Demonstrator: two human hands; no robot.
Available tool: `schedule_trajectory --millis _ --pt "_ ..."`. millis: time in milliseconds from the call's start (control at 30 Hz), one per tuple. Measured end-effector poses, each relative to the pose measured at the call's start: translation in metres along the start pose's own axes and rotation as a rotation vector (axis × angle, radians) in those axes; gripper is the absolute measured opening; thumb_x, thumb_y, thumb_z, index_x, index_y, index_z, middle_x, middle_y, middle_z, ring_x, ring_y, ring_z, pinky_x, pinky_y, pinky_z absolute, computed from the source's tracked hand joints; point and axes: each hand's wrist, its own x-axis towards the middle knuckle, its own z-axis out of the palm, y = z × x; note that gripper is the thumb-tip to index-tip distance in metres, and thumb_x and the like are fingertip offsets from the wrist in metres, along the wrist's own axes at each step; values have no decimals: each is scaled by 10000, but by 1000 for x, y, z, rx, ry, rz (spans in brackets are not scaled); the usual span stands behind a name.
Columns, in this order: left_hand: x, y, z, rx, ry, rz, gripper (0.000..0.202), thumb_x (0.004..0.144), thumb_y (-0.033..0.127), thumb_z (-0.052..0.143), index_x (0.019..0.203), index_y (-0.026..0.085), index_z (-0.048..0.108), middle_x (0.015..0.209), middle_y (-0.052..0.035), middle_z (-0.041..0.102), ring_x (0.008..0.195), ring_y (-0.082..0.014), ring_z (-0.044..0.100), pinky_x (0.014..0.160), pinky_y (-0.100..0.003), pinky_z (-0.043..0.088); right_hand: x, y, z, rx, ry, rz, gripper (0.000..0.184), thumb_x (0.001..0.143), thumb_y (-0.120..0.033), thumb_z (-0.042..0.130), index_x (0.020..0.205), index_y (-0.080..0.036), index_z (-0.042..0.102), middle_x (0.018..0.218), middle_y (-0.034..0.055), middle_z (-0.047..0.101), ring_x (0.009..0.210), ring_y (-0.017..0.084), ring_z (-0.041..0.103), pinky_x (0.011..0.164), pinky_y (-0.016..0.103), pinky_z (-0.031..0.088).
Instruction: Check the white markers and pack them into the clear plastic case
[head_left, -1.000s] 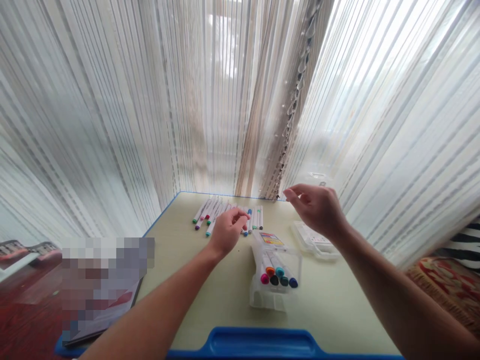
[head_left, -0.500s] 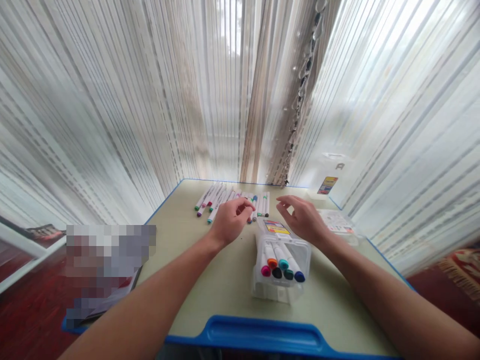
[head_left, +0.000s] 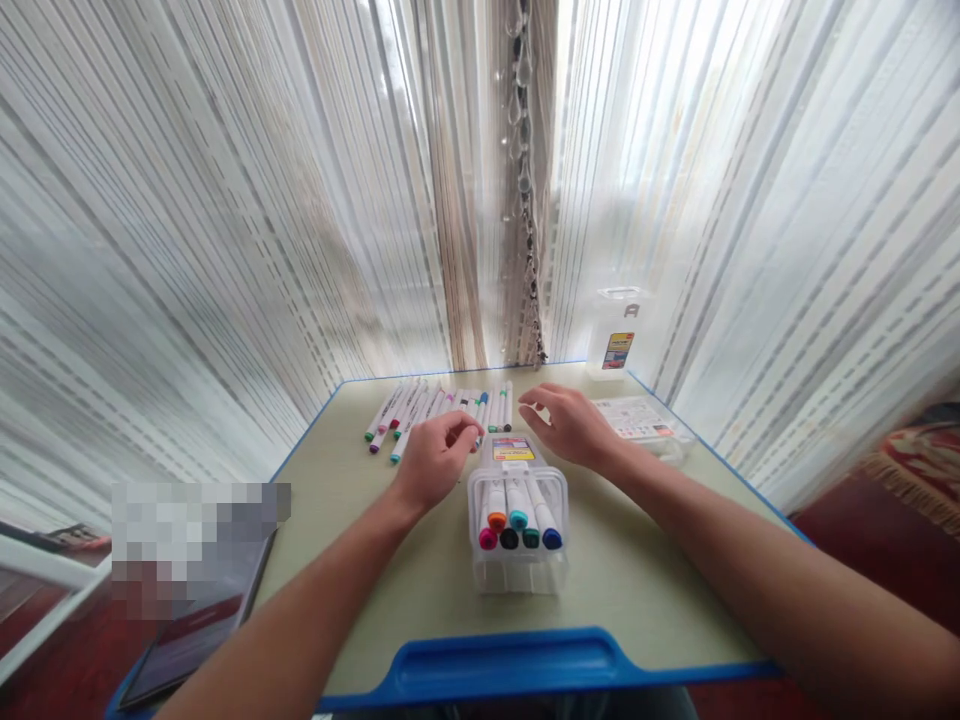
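Note:
My left hand (head_left: 436,462) is over the table, left of the clear plastic box, with its fingers curled and pressed together near the row's right end. Anything between its fingertips is too small to make out. On the box's other side is my right hand (head_left: 568,425), its bent fingers apart from the thumb and nothing in them. The clear plastic box (head_left: 480,560) lies on its side, opening towards me. Several white markers (head_left: 517,497) are stacked inside, their coloured caps facing me. Behind my left hand, more white markers (head_left: 397,410) lie in a loose row, partly hidden by it.
A clear case lid (head_left: 618,350) with a yellow label stands at the back right. Beside my right forearm lies a flat clear case (head_left: 637,418). A dark tablet-like device (head_left: 202,620) rests at the table's left edge. String curtains (head_left: 360,200) hang behind the table (head_left: 622,570).
My view has turned to the right, so the table and box appear further left and straighter. Both hands stay beside the box, the right one slightly further from it.

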Motion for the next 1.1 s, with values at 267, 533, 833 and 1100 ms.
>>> schedule_trajectory --millis 267,533,833,1100 --pt "10 7 -4 -28 23 -110 200 811 305 566 843 176 715 776 -42 717 715 -173 638 680 -289 478 -1 -4 -2 -18 5 -15 180 936 -188 565 983 -157 735 982 111 747 864 240 694 744 327 500" --pt "44 7 -77 11 126 -338 250 737 267 577 919 177 723 893 -71 742 734 -157 631 673 -277 482 -1 -3 -3 -25 7 -27 203 936 -197 551 980 -146 742 990 117 744 817 237 682 719 330 491" --pt "59 -47 -134 291 24 -603 200 512 214 815 681 165 720 758 -104 729 681 -223 650 556 -290 461 -2 -1 -2 -12 21 -55 201 923 -188 548 942 -166 748 966 109 747 815 236 683 724 327 495" --pt "72 -69 -126 323 -89 -698 292 494 203 872 747 155 735 750 -113 738 694 -240 692 607 -325 555 -1 6 2 6 40 -52 203 911 -192 553 929 -162 753 947 107 749 759 218 681 685 315 496"
